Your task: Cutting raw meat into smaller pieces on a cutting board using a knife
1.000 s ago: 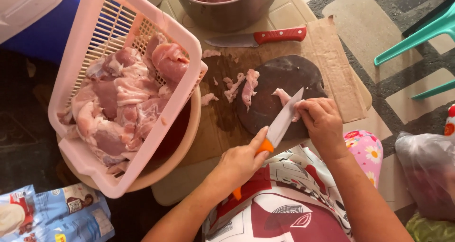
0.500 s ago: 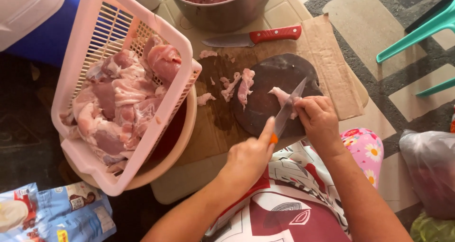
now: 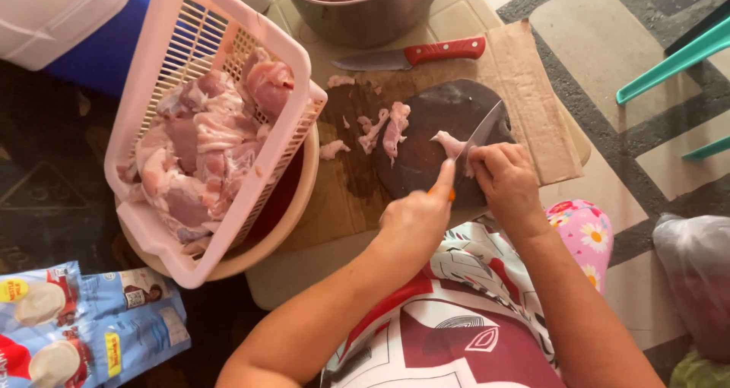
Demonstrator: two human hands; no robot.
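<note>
My left hand [image 3: 414, 221] grips an orange-handled knife [image 3: 483, 133], whose blade rests against a small piece of raw meat [image 3: 449, 143]. My right hand [image 3: 506, 179] pins that piece down with its fingertips on a round dark chopping board [image 3: 426, 107]. A few cut strips of meat [image 3: 394, 127] lie at the board's left edge. The board sits on a sheet of brown cardboard [image 3: 532, 76] on the floor in front of my lap.
A pink plastic basket [image 3: 144, 99] of raw meat chunks [image 3: 205, 145] leans in a tan basin [image 3: 293, 205] at left. A red-handled knife [image 3: 445, 51] lies by a metal pot [image 3: 372, 19] of meat. Blue packets [image 3: 84, 327], teal chair legs [image 3: 677, 53] and a plastic bag [image 3: 696, 281] surround.
My left hand has moved up and right, bringing the knife blade from a raised slant down onto the meat piece. My right hand has stayed on the meat.
</note>
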